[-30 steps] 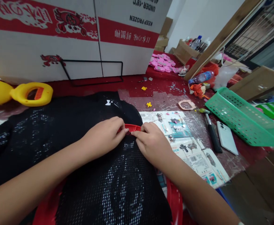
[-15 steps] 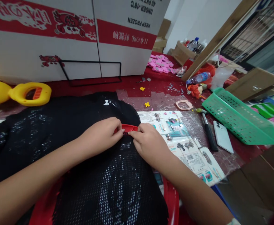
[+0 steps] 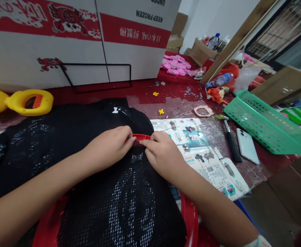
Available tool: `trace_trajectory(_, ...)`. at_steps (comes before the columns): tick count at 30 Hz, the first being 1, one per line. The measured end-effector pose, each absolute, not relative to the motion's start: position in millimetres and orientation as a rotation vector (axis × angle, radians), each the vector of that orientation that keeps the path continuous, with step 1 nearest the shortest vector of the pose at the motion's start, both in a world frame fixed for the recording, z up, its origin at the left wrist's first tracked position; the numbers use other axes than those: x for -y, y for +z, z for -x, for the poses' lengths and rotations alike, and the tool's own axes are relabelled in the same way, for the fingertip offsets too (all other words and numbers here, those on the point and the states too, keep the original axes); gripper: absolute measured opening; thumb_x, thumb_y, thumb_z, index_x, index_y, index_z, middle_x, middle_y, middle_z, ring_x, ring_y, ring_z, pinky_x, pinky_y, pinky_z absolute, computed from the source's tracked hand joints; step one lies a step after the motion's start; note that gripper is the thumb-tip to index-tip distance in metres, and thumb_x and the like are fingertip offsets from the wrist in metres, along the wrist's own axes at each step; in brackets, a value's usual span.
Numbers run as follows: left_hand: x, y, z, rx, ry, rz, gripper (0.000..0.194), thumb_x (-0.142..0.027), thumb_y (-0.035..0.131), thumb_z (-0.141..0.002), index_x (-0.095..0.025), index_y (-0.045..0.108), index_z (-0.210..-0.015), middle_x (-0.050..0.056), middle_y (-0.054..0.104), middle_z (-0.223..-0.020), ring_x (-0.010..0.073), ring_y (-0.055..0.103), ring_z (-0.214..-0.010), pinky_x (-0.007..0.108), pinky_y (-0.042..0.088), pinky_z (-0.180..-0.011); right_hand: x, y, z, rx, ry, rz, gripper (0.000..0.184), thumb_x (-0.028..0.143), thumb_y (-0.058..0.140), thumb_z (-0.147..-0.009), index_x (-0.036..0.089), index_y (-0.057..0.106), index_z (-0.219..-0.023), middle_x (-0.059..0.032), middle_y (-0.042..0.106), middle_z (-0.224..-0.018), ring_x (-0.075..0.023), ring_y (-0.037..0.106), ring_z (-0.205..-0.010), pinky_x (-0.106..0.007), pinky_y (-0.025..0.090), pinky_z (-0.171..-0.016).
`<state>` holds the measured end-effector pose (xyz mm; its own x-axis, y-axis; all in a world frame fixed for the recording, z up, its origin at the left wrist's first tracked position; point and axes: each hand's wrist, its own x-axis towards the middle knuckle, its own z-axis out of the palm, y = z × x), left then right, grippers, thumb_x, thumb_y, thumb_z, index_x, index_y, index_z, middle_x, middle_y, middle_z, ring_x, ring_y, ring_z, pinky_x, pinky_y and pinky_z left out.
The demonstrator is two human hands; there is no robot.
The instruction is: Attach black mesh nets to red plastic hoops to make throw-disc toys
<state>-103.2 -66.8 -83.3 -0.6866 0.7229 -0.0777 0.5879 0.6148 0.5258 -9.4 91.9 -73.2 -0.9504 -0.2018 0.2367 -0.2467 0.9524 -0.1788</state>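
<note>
A black mesh fabric [image 3: 130, 195] with a shiny dotted pattern hangs towards me over a red plastic thing, perhaps a basin [image 3: 190, 219], whose sides show low down. Its far edge meets a red ridged rim [image 3: 142, 137]. My left hand [image 3: 114, 144] pinches that edge from the left, thumb and index pressed together. From the right, my right hand [image 3: 163, 152] has its fingers curled on the same edge, index tip close to my left thumb. More black fabric [image 3: 81, 123] lies spread behind and to the left, bearing a small white bow-shaped piece [image 3: 116, 110].
A large white-and-red carton [image 3: 75, 48] stands behind a black wire frame [image 3: 96, 64]. Yellow plastic pieces [image 3: 28, 103] sit at left. Rightwards lie printed cards [image 3: 204, 164], a hammer [image 3: 232, 144], a white phone [image 3: 247, 145], a green basket [image 3: 271, 127] and a pink ring [image 3: 203, 110].
The camera view has shifted slightly. Both hands stay at the fabric's far edge beside the red rim, with only tiny finger movements and a little more rim showing between them.
</note>
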Motion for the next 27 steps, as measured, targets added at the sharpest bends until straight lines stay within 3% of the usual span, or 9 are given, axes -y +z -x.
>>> trace_trajectory(13, 67, -87, 108, -2.522, 0.745, -1.124, 0.021, -0.034, 0.041, -0.084, -0.02, 0.055, -0.078, 0.005, 0.059, -0.078, 0.021, 0.055, -0.07, 0.034, 0.042, -0.062, -92, -70, 11, 2.997, 0.226, -0.428, 0.026, 0.015, 0.044, -0.088, 0.014, 0.07, -0.092, -0.008, 0.057, -0.077, -0.0194, 0.046, -0.076, -0.031, 0.037, -0.071)
trace_trajectory(17, 79, -79, 115, -2.46, 0.677, -1.18, 0.023, -0.037, 0.042, -0.086, -0.022, 0.055, -0.096, 0.004, 0.063, -0.091, 0.0216, 0.059, -0.078, 0.034, 0.045, -0.067, -88, -52, -1, 3.032, 0.465, -0.3, 0.018, 0.017, 0.051, -0.087, 0.013, 0.063, -0.1, -0.0066, 0.064, -0.088, -0.0173, 0.053, -0.079, -0.028, 0.04, -0.072)
trace_trajectory(20, 90, -75, 121, -2.592, 0.526, -1.132, 0.04, -0.046, 0.039, -0.088, -0.025, 0.048, -0.121, 0.007, 0.064, -0.107, 0.0278, 0.062, -0.091, 0.041, 0.047, -0.075, -82, -45, -6, 3.125, 0.604, -0.173, 0.017, 0.021, 0.059, -0.084, 0.015, 0.06, -0.099, -0.0028, 0.066, -0.083, -0.0147, 0.055, -0.069, -0.025, 0.04, -0.062)
trace_trajectory(22, 94, -76, 124, -2.664, 0.45, -1.12, 0.053, -0.052, 0.034, -0.089, -0.025, 0.04, -0.134, 0.011, 0.062, -0.117, 0.0324, 0.06, -0.101, 0.047, 0.046, -0.082, -79, -46, -7, 3.151, 0.606, -0.211, 0.018, 0.021, 0.059, -0.084, 0.015, 0.059, -0.101, -0.0027, 0.067, -0.083, -0.0154, 0.058, -0.072, -0.026, 0.041, -0.065)
trace_trajectory(24, 93, -79, 126, -2.644, 0.472, -1.192, 0.058, -0.053, 0.03, -0.09, -0.021, 0.039, -0.137, 0.013, 0.059, -0.122, 0.0328, 0.056, -0.109, 0.049, 0.044, -0.09, -76, -50, -7, 3.139, 0.517, -0.228, 0.017, 0.022, 0.057, -0.085, 0.014, 0.059, -0.1, -0.005, 0.068, -0.087, -0.0179, 0.06, -0.078, -0.029, 0.042, -0.07)
trace_trajectory(27, 87, -80, 124, -2.482, 0.689, -1.32, 0.049, -0.047, 0.031, -0.092, -0.019, 0.051, -0.127, 0.009, 0.059, -0.123, 0.0257, 0.054, -0.112, 0.041, 0.041, -0.097, -72, -57, -9, 3.128, 0.281, -0.206, 0.019, 0.028, 0.052, -0.089, 0.013, 0.059, -0.097, -0.009, 0.068, -0.086, -0.0221, 0.061, -0.079, -0.032, 0.041, -0.066)
